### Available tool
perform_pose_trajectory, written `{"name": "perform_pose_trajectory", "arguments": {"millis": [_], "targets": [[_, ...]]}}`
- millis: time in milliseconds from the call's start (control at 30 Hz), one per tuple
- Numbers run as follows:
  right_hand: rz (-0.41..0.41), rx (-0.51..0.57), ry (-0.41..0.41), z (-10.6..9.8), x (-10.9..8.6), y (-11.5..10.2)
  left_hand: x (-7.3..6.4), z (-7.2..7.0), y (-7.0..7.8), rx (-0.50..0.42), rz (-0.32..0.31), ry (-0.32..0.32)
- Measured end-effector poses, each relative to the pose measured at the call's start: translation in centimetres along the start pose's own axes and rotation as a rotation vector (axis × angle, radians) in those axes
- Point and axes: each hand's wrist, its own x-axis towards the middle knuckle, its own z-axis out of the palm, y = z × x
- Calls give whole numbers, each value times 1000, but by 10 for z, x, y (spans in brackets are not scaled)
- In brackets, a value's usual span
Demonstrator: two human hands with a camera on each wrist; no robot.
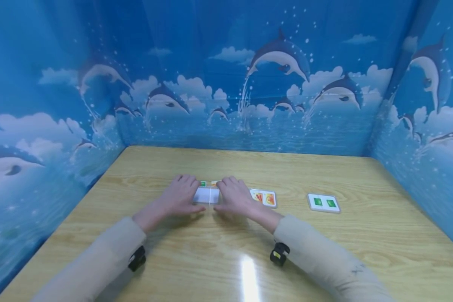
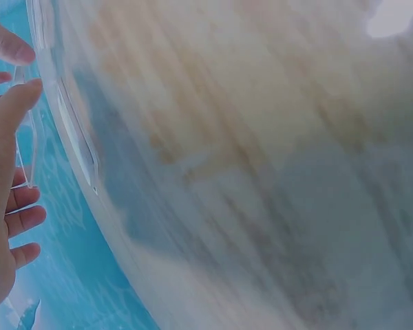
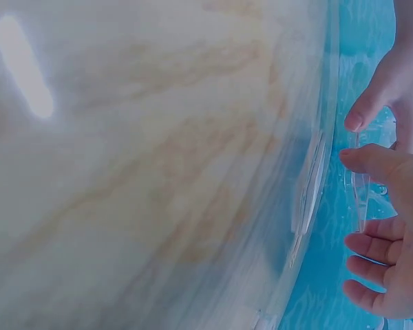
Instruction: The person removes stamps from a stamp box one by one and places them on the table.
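Note:
Between both hands, above the table, is a thin clear plastic piece [image 3: 360, 196], seen edge-on in the wrist views. My left hand [image 1: 179, 196] pinches it from the left, thumb at the near side and fingers beyond. From the right, my right hand [image 1: 235, 196] holds it in the same way, thumbs close together. In the head view a pale rectangular panel [image 1: 204, 196] shows between the hands; whether it is part of the clear piece I cannot tell. Just behind the hands, partly hidden, peeks a card with a green picture [image 1: 203, 183].
Right of my right hand lies a card with two orange-red pictures [image 1: 264, 197] in a clear case. Farther right lies a cased card with two green squares [image 1: 324, 203]. The wooden table [image 1: 211, 260] is bounded by a blue dolphin-print curtain [image 1: 211, 121] at the back and sides.

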Motion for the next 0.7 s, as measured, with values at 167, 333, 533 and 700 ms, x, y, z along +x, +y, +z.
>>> {"name": "perform_pose_trajectory", "arguments": {"millis": [167,333,533,700], "targets": [[41,30,-10,1,5,-1,3,1,-5,18,-1,-13],[61,26,-30,2,9,-2,7,-1,-8,18,2,-25],[52,-6,-55,2,13,-2,9,1,-11,27,14,-36],[36,22,-79,3,17,1,10,2,-13,10,9,-56]]}}
